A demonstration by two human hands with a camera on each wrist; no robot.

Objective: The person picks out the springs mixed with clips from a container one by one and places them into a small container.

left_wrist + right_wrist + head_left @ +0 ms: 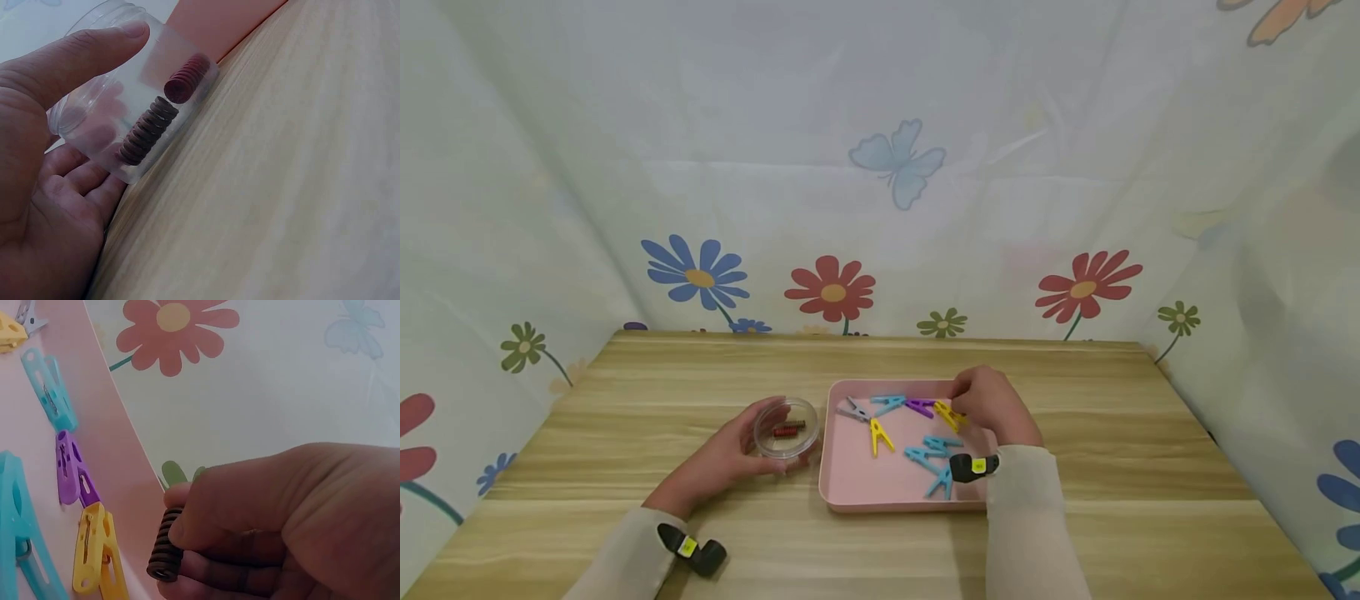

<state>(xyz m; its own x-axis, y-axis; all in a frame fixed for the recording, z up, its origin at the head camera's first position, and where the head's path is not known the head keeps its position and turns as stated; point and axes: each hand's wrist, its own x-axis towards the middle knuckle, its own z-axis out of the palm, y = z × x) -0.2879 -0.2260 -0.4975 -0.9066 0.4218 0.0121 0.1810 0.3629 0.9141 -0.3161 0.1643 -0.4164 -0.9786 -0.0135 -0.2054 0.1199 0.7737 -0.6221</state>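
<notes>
My left hand [730, 450] grips a clear round jar [103, 119] beside the tray, thumb on one side and fingers round the other. Inside the jar lie a red coil spring [186, 78] and a brown coil spring [147, 132]. Over the far right corner of the pink tray [850, 492], my right hand [992, 404] pinches a dark brown coil spring [167, 547] between thumb and fingers. Close by it in the tray are a yellow clothespin [94, 550] and a purple clothespin [70, 465].
Several blue clothespins [925, 457], another yellow clothespin [881, 437] and a grey clothespin [852, 409] lie in the tray. The tray stands on a wood-grain table [760, 358], with a flower-printed curtain [760, 192] behind it.
</notes>
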